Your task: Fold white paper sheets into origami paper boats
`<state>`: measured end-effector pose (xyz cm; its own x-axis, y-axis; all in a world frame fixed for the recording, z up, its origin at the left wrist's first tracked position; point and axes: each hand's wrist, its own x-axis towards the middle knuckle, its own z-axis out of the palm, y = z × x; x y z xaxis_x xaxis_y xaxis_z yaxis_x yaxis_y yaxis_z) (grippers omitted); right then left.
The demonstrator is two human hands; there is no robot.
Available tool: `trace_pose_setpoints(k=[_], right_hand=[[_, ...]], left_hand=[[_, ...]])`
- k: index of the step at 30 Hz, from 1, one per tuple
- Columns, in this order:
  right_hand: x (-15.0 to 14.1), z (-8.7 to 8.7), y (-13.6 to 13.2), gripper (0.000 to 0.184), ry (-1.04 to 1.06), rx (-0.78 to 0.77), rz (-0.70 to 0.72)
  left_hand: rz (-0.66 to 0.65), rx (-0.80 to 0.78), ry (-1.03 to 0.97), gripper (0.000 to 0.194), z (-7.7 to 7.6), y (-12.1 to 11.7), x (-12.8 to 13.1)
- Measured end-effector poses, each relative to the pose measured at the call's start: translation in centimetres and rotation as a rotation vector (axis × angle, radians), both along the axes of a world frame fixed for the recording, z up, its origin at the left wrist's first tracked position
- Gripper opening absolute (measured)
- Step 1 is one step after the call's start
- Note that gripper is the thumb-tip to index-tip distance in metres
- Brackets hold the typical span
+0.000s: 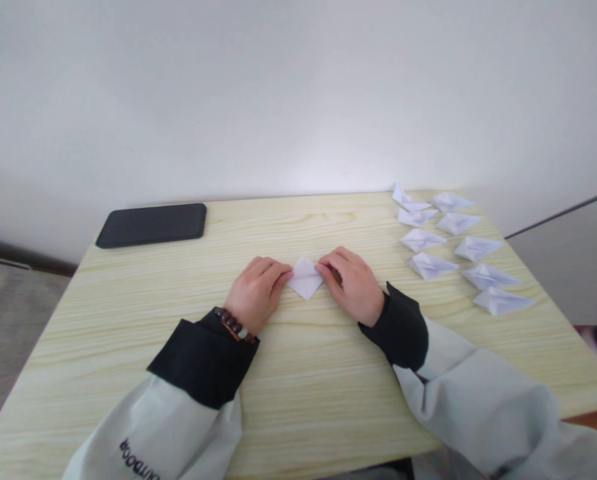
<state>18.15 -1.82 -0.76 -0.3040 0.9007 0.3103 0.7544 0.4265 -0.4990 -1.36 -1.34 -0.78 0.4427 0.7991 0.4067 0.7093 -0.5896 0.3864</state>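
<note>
A small folded piece of white paper [306, 281], diamond-shaped with a crease across its middle, lies at the centre of the table between both hands. My left hand [261, 287], with a dark beaded bracelet at the wrist, pinches its left corner between thumb and fingers. On the opposite side, my right hand [351, 283] grips the right corner in the same way. The upper and lower points of the paper show; the two side corners are partly hidden under the fingertips.
Several folded white paper boats [478, 249] stand in two rough columns at the table's right. A black phone [153, 225] lies at the back left. The pale wooden table [298, 400] meets a white wall [288, 100] behind.
</note>
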Motion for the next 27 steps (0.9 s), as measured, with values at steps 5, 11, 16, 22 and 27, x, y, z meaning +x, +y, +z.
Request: trace_pose_setpoints(k=[5, 11, 16, 22, 27], right_hand=[[-0.5, 0.2, 0.0, 0.021, -0.109, -0.024, -0.038], [-0.6, 0.2, -0.1, 0.021, -0.173, -0.024, -0.072], [-1.0, 0.2, 0.0, 0.021, -0.240, -0.004, -0.099], [-1.6, 0.0, 0.1, 0.021, -0.349, 0.051, -0.147], [-1.6, 0.0, 0.1, 0.017, -0.358, 0.050, -0.160]], left_hand=[[0.010, -0.004, 0.050, 0.022, 0.0, -0.1, 0.2], [0.036, -0.025, 0.037, 0.022, 0.1, -0.1, 0.2], [0.138, 0.036, 0.128, 0.021, 0.3, -0.3, 0.5], [0.197, 0.046, 0.144, 0.019, 0.1, -0.4, 0.7], [0.169, 0.087, 0.166, 0.019, 0.1, -0.5, 1.0]])
